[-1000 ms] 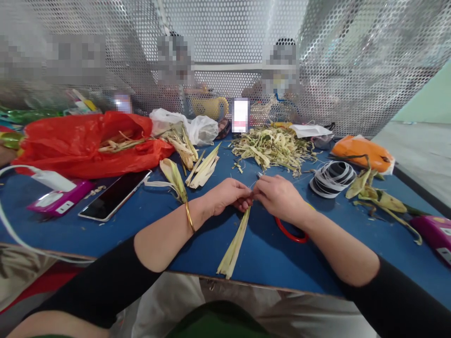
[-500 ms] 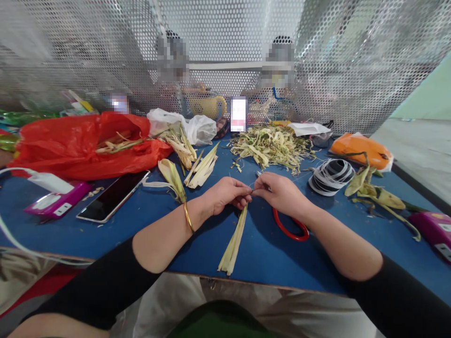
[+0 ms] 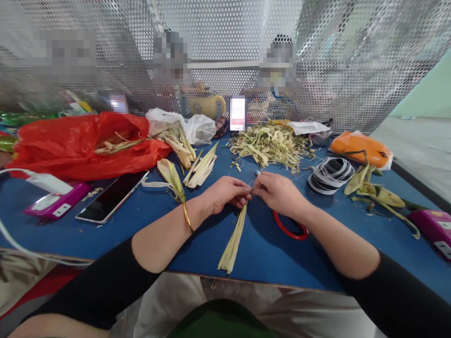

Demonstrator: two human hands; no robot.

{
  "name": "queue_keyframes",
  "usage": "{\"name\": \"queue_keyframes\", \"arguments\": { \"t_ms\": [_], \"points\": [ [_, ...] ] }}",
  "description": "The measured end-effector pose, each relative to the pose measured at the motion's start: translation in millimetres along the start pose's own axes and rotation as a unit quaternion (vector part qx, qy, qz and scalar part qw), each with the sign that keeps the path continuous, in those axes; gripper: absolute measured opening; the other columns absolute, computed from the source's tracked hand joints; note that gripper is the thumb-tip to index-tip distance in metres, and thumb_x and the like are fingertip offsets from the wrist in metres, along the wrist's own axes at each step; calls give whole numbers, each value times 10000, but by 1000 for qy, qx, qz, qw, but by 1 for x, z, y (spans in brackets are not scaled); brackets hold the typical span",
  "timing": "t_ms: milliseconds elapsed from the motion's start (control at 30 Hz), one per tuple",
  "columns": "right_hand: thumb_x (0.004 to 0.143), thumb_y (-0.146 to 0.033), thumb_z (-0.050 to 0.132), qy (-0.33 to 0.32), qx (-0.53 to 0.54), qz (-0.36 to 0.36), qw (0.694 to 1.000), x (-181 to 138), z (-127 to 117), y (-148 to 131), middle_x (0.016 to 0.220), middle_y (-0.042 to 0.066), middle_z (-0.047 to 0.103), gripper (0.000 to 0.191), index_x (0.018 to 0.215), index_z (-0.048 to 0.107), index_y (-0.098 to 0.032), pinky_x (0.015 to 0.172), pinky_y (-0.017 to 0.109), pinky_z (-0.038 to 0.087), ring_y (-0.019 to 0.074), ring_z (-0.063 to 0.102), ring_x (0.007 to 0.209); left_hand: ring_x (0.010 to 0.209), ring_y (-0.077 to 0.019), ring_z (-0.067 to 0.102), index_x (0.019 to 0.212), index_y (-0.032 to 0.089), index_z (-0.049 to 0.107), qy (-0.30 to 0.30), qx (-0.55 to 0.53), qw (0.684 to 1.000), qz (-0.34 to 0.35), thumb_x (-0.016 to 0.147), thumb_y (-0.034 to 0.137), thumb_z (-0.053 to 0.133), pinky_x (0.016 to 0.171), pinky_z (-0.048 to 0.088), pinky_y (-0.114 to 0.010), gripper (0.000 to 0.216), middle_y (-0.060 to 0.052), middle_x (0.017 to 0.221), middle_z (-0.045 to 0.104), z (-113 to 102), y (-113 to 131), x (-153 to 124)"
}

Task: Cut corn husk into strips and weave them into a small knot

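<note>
My left hand (image 3: pixel 230 192) is closed, its fingertips pinching the narrow upper end of a folded corn husk bundle (image 3: pixel 232 241). The pale bundle hangs down toward the table's front edge, its lower end spread. Right beside it, my right hand (image 3: pixel 276 190) is closed too, thumb and forefinger pinched against the left fingertips on what looks like a thin thread, mostly hidden. Scissors with red handles (image 3: pixel 291 230) show beneath my right hand, with a metal tip poking out past the knuckles. I cannot tell whether they are held or lie on the table.
A spool of white thread (image 3: pixel 330 176) stands right. Behind are shredded husks (image 3: pixel 271 145), loose husks (image 3: pixel 202 169) and a red plastic bag (image 3: pixel 70 145). A phone (image 3: pixel 112 197) and purple power bank (image 3: pixel 58 202) lie left; dried husks (image 3: pixel 377 190) and an orange packet (image 3: pixel 361 150) lie right.
Almost nothing differs. Both hands keep their pinch at the top of the husk bundle, and the whole view has shifted very slightly.
</note>
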State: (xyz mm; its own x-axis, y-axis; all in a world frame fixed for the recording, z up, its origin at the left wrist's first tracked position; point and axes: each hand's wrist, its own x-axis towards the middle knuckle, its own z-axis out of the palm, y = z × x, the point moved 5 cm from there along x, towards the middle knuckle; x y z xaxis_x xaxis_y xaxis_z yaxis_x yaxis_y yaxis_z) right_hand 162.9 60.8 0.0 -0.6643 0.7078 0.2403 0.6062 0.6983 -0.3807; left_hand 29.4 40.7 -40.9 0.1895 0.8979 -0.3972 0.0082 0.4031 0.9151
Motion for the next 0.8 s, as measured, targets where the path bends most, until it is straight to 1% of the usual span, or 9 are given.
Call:
{"name": "queue_keyframes", "arguments": {
  "t_ms": [100, 200, 367, 433, 500, 567, 633, 700, 800],
  "points": [
    [808, -137, 587, -24, 52, 33, 998, 1, 0, 2, 696, -14, 565, 97, 721, 590, -181, 581, 229, 295, 119, 476, 633, 486, -66, 539, 741, 129, 669, 18, 13, 1000, 13, 692, 199, 754, 472, 440, -198, 120, -11, 644, 661, -3, 0, 1],
    [806, -185, 614, -61, 82, 58, 993, 1, 2, 3, 645, -33, 543, 117, 692, 586, -178, 556, 219, 284, 105, 458, 596, 487, -73, 541, 753, 138, 677, 39, 54, 997, 29, 674, 185, 748, 441, 394, -184, 116, 1, 604, 641, -6, 2, 0],
    [779, -168, 609, -97, 114, 72, 986, 1, 5, 7, 617, -45, 547, 79, 700, 605, -176, 554, 221, 307, 103, 473, 592, 498, -77, 538, 719, 142, 673, 44, 105, 992, 53, 655, 199, 742, 422, 343, -176, 110, 6, 583, 625, -6, 10, -4],
    [777, -173, 596, -90, 133, 83, 984, 1, 5, 11, 614, -38, 563, 72, 708, 613, -175, 559, 228, 335, 111, 488, 593, 497, -76, 533, 724, 142, 675, 40, 114, 991, 62, 651, 201, 743, 421, 338, -178, 116, 2, 591, 634, -6, 12, -4],
    [774, -165, 577, -46, 189, 97, 976, 2, 5, 15, 688, -15, 617, 44, 767, 620, -171, 587, 237, 394, 119, 533, 617, 500, -79, 534, 727, 141, 674, 34, 122, 989, 70, 648, 201, 744, 421, 338, -179, 122, -6, 602, 648, -7, 13, -5],
    [774, -139, 545, 2, 275, 96, 957, 3, 5, 17, 876, 25, 675, 161, 917, 613, -172, 632, 252, 462, 117, 589, 650, 511, -84, 542, 726, 141, 673, 24, 131, 988, 81, 645, 204, 748, 426, 344, -180, 127, -16, 620, 666, -7, 15, -5],
    [769, -91, 501, 1, 343, 78, 936, 4, 10, 15, 1038, 54, 675, 332, 1080, 569, -182, 666, 265, 505, 110, 626, 661, 526, -88, 549, 720, 140, 677, 13, 141, 985, 96, 640, 202, 751, 438, 352, -180, 125, -26, 642, 680, -6, 17, -6],
    [753, -40, 462, -42, 354, 60, 932, 4, 18, 12, 1054, 57, 681, 435, 1155, 545, -186, 682, 271, 517, 113, 645, 675, 540, -90, 555, 708, 137, 679, 8, 151, 983, 106, 634, 184, 749, 455, 363, -181, 112, -31, 649, 687, -6, 18, -7],
    [745, -7, 459, -70, 320, 45, 944, 4, 23, 9, 985, 42, 707, 439, 1132, 573, -180, 752, 281, 508, 137, 663, 793, 570, -101, 578, 689, 135, 682, 15, 162, 980, 116, 626, 155, 742, 487, 383, -185, 89, -33, 643, 691, -6, 21, -7]
  ]
}}
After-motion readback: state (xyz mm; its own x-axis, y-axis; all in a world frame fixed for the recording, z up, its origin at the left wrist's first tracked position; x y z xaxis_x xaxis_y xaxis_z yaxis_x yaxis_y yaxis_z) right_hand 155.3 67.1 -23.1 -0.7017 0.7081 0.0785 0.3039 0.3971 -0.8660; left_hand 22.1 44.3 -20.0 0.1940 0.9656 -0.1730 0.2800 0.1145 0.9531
